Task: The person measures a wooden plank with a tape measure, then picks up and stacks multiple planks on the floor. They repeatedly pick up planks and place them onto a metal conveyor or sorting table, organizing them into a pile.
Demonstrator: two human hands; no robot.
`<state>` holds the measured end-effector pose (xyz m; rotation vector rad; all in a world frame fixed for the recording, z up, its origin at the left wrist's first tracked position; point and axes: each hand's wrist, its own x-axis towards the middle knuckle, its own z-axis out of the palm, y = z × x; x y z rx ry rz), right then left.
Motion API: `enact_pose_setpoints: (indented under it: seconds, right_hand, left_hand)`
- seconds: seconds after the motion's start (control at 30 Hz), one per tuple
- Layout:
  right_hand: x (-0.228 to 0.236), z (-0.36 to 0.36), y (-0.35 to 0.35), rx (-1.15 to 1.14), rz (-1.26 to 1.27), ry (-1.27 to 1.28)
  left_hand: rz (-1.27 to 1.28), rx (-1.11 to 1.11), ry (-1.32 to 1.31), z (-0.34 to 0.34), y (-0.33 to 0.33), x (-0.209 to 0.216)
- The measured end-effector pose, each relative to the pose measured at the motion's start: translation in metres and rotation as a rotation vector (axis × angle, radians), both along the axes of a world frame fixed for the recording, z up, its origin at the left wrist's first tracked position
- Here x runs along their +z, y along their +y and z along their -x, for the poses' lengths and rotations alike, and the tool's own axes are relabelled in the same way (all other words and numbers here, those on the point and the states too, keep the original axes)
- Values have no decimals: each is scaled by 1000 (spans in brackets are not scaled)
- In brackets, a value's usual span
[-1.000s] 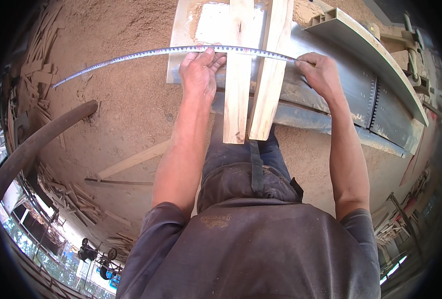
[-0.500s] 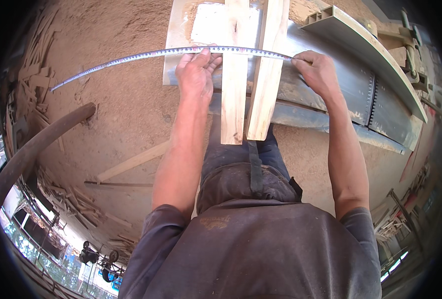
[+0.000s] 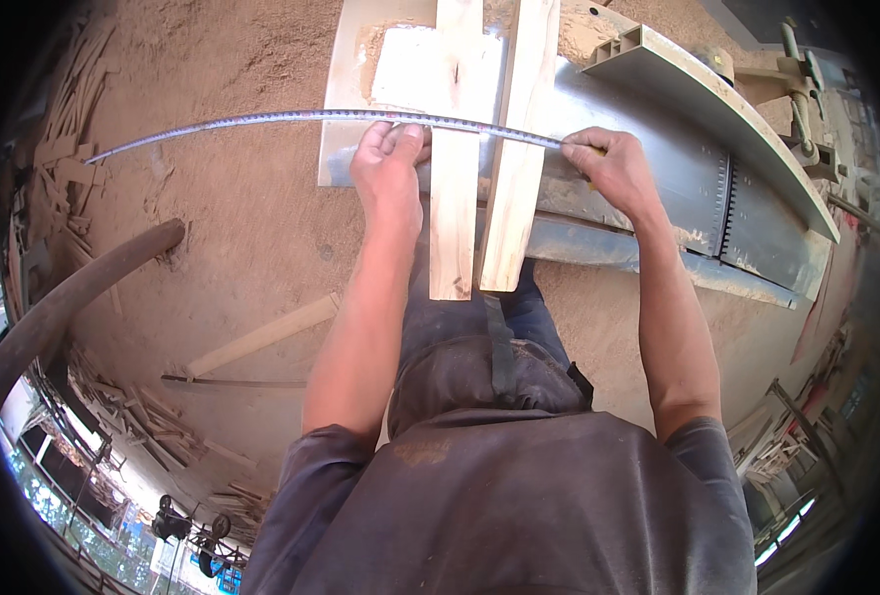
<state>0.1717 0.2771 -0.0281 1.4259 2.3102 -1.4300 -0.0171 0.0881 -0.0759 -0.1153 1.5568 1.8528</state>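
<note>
A tape measure's long blade [image 3: 251, 117] stretches out in a shallow arc across two light wooden boards [image 3: 452, 218] [image 3: 511, 208], its free end far to the left above the sawdust. My right hand [image 3: 613, 171] is closed around the tape measure at the blade's right end; a bit of yellow shows under the fingers, and the rest of the case is hidden. Beside the left board, my left hand [image 3: 390, 164] has thumb and fingers closed at the near edge of the blade. Both boards lie side by side with a narrow gap, their near ends jutting toward my waist.
Beneath the boards is a metal machine table [image 3: 648, 169], with a long curved-looking fence [image 3: 727, 114] on its right. A thick dark pipe [image 3: 93, 288] rises at the left. Wood offcuts [image 3: 261, 337] and sawdust cover parts of the floor.
The blade, both hands and the boards sit slightly lower in the picture, and most of it has shifted a little left. The left thumb no longer overlaps the blade's face as before.
</note>
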Motion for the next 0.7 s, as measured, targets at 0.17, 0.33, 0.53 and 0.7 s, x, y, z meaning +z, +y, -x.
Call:
enact_pose_setpoints:
  seconds: [0.17,0.33,0.53,0.7]
  right_hand:
    - [-18,-52,-11,-81,97,25]
    - [-34,-101,-20,-195,143,67]
    - [-38,-128,-4,-226,-101,83]
    - [-43,-117,27,-68,-329,177]
  left_hand:
    - [224,-311,437,-40,-15,-2]
    - [693,-599,827,-72,-6,23]
    - [1075,-626,959,-108,36,41]
    - [1130,-656,733,-118,57,59]
